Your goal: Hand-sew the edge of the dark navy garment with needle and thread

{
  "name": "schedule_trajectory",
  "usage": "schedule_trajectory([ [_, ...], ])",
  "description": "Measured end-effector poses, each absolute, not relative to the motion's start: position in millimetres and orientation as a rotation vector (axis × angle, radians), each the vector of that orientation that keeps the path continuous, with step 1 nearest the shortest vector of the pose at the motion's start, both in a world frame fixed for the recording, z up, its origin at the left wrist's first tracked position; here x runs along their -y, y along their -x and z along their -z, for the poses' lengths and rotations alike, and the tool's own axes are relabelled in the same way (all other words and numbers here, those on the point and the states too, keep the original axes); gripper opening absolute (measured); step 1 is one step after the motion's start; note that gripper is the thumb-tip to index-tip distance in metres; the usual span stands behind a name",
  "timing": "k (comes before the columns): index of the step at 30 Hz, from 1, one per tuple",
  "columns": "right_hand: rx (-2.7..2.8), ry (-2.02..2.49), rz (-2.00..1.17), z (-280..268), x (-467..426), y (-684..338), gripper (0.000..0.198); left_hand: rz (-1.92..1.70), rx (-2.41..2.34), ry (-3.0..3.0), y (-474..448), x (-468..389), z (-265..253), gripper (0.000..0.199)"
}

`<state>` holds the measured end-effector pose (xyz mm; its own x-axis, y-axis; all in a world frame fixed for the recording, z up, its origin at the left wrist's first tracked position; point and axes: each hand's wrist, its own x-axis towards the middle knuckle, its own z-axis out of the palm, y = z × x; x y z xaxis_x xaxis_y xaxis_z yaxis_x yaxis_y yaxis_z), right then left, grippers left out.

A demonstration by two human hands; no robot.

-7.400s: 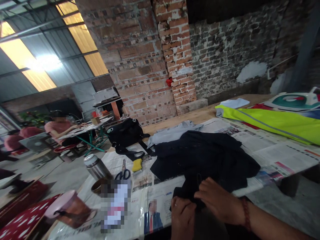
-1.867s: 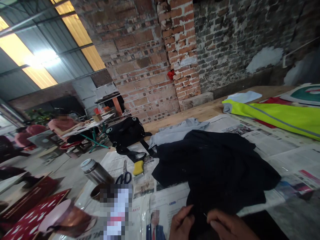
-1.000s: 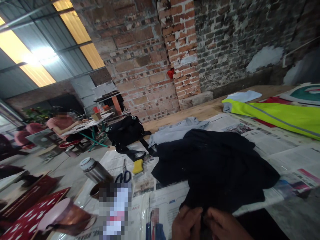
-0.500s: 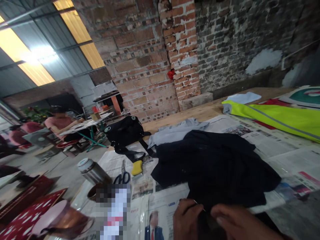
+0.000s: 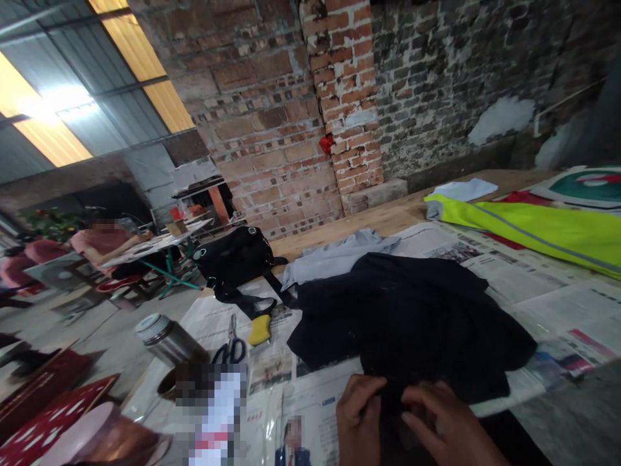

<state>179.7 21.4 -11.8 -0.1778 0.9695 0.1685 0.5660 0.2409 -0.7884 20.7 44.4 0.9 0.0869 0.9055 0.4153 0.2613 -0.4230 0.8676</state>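
A dark navy garment (image 5: 412,310) lies spread over newspaper, its near end running down between my hands at the bottom edge. My left hand (image 5: 358,414) has its fingers curled and pinched on the dark cloth. Just to its right, my right hand (image 5: 444,417) is bent over the same cloth, thumb and fingers drawn together on it. The dark fabric hides the exact grip, and no tool is plainly visible in either hand. Scissors with dark handles (image 5: 229,346) and a yellow object (image 5: 259,329) lie to the left.
A metal flask (image 5: 172,340), a brown cup (image 5: 167,383) and a black bag (image 5: 235,259) stand left. Grey cloth (image 5: 339,255) lies behind the garment. A yellow-green reflective garment (image 5: 528,226) and an iron (image 5: 582,186) are at right. A person (image 5: 109,243) sits at a table beyond.
The view has shifted slightly, so things sit a little further left. My hands have risen slightly. A thin, bright, needle-like line by my left fingers no longer shows.
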Motion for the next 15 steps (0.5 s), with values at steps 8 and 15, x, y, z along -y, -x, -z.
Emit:
schedule_trajectory([
  [8,1.965,1.479,-0.650,16,-36,-172,0.020,-1.372,-1.111,-1.722,-26,-47,13,0.017],
  [15,1.780,1.475,-0.835,10,-40,-163,0.023,-1.393,-1.024,-1.833,-27,-48,22,0.019],
])
